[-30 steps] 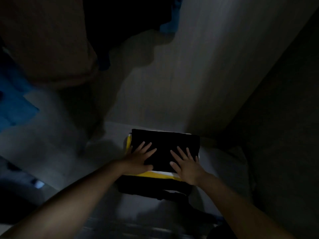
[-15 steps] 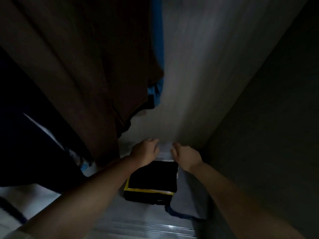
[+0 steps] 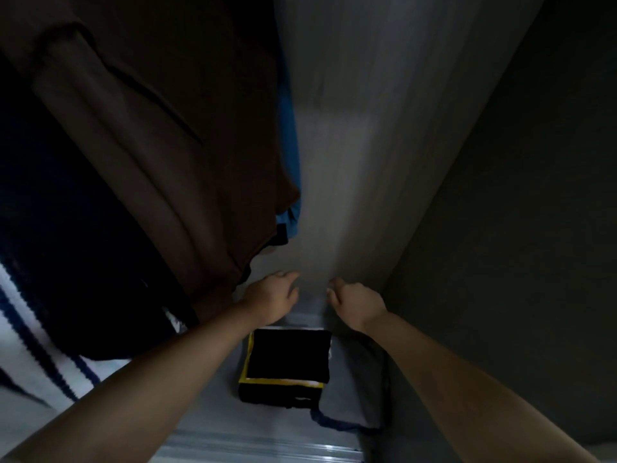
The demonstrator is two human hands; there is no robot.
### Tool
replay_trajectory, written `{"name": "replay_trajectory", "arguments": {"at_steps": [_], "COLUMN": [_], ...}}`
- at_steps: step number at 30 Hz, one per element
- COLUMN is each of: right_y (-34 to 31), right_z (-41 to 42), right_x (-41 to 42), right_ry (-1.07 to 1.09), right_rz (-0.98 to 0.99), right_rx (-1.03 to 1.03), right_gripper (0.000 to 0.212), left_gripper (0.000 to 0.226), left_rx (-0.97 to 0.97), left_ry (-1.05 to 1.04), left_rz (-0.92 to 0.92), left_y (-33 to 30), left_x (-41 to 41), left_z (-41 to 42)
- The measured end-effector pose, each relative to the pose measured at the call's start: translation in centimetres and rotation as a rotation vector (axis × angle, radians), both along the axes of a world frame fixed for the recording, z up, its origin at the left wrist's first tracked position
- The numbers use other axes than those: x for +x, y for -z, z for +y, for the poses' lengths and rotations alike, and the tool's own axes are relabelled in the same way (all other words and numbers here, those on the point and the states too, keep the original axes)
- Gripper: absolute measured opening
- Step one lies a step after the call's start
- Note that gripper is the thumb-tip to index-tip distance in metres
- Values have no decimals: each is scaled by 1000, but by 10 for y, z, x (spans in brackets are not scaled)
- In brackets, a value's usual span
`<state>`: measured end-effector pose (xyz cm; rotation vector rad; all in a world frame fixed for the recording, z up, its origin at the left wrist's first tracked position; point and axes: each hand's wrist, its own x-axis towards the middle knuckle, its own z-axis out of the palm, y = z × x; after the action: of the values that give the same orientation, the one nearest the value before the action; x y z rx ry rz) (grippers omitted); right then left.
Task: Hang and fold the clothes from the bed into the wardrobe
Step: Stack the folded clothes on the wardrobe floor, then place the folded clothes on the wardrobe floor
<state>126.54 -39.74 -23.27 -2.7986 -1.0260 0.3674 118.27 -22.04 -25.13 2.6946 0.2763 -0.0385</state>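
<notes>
Hanging garments [image 3: 160,168]: far left, on the rail, already stored.
Left hand [image 3: 272,297]: loosely curled, holding nothing, above the stack.
Folded black garment [image 3: 289,357]: centre, near, topping the stack on the wardrobe floor [image 3: 213,426], apparently just placed.
Right hand [image 3: 355,302]: likewise curled, empty.

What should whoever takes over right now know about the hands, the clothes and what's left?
Left hand and right hand: both raised above the folded stack, fingers loosely curled, holding nothing.
Black folded garment lies on top of the yellow-edged stack on the wardrobe floor, grey garment beside it.
Brown garment hangs at left.
Done: black piece stacked.
Left: bed not in view; check there for remaining clothes.
</notes>
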Motion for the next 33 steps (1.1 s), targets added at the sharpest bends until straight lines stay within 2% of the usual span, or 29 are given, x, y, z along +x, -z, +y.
{"name": "replay_trajectory", "arguments": {"at_steps": [3,7,11,15,21,27,33], "right_y": [-1,-13,-29,-34,-46,-59,-57], "right_z": [-9,-25,-50,-96,-194,-318,-470], "right_x": [-10,-22,-53,-99,-171,-241,-322], "right_ry": [-5,54,193,367,647,917,1134], "right_rz": [-14,-67,-76,-78,-110,-135,-47], "right_rx": [-18,-23,35,48,17,10,-87], "right_gripper": [34,37,38,38,38,32,25], "left_gripper": [49,47,46,42,37,34,36], "left_rx": [-4,25,61,33,2,1,24], "left_ry": [21,57,152,304,601,906,1144], "left_rz": [44,-3,-11,-45,42,29,23], "left_y": [-4,-20,-41,-59,-64,-61,-60], "left_x": [-9,-15,-20,-34,-58,-78,-106], "left_z": [-5,-4,-9,-50,-158,-289,-465]}}
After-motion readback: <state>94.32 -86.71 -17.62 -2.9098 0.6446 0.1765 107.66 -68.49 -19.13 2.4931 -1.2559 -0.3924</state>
